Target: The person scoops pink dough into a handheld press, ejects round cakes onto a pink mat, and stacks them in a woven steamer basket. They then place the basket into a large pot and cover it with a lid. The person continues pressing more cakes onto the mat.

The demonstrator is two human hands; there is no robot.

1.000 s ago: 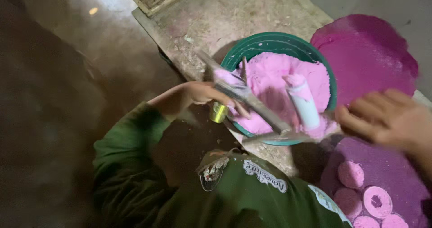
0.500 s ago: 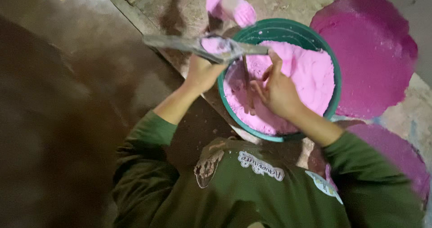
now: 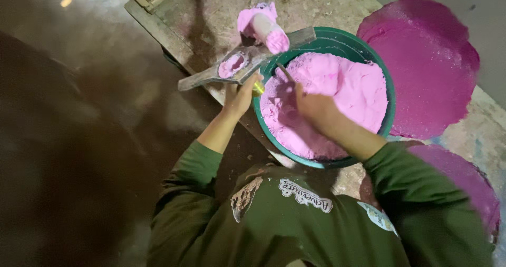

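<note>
Speckled stone slab [image 3: 327, 3], dark floor [image 3: 79, 140]. Left hand [image 3: 240, 95] grips mould [image 3: 240, 66]; right hand [image 3: 316, 109] pinches stick [image 3: 285, 72] over 1 basin [image 3: 390, 88].

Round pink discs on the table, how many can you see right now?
2. One round pink disc lies beyond the green basin, at the far right. A second pink disc lies nearer, partly behind the right sleeve; others may be hidden.
</note>
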